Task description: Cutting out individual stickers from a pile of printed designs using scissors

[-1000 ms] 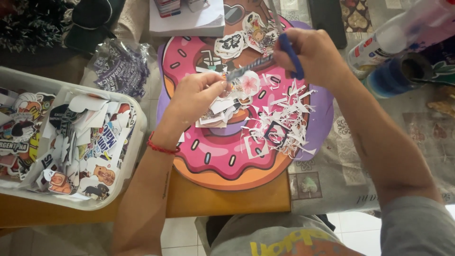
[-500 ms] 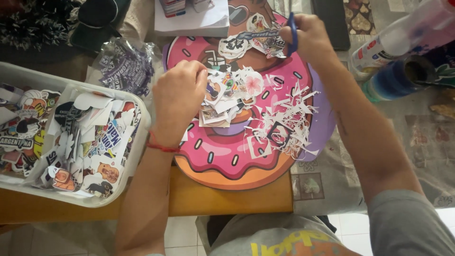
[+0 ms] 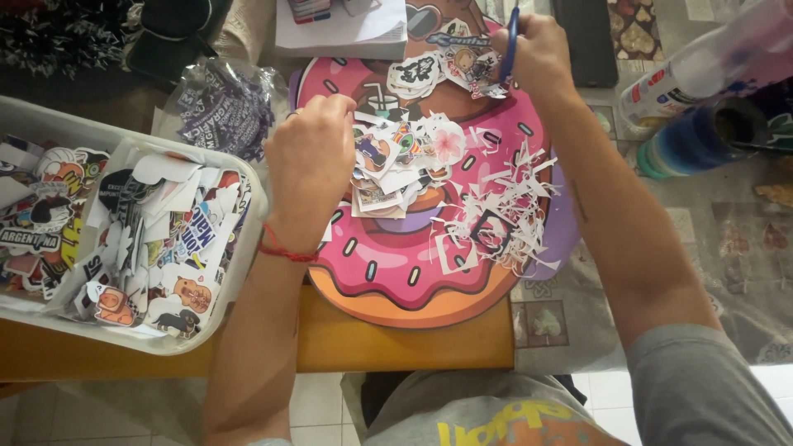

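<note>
Everything sits around the donut-shaped mat (image 3: 405, 272), pink-iced with an orange rim, lying on the wooden counter (image 3: 396, 343). The left hand (image 3: 310, 161) is down at the mat's centre, fingers curled and pinched onto the pile of cut-out stickers (image 3: 396, 165) heaped there; a red string bracelet (image 3: 285, 250) circles its wrist. The right hand (image 3: 541, 54) is up at the mat's far edge, clenched through the blue handles of a pair of scissors (image 3: 510, 37), touching another cluster of stickers (image 3: 450, 66) lying just beside it. Right of the central pile, still on the icing, a tangle of white paper trimmings (image 3: 504, 211) spreads toward the mat's right rim. Left of the mat, a clear plastic tub (image 3: 248, 206) is packed with more stickers, its wall near the left wrist. Beyond the mat's upper left, a crinkled clear bag (image 3: 223, 107) of printed pieces. Off to the mat's right, well apart, a spray can (image 3: 702, 70) and a stack of blue lids (image 3: 686, 144).
</note>
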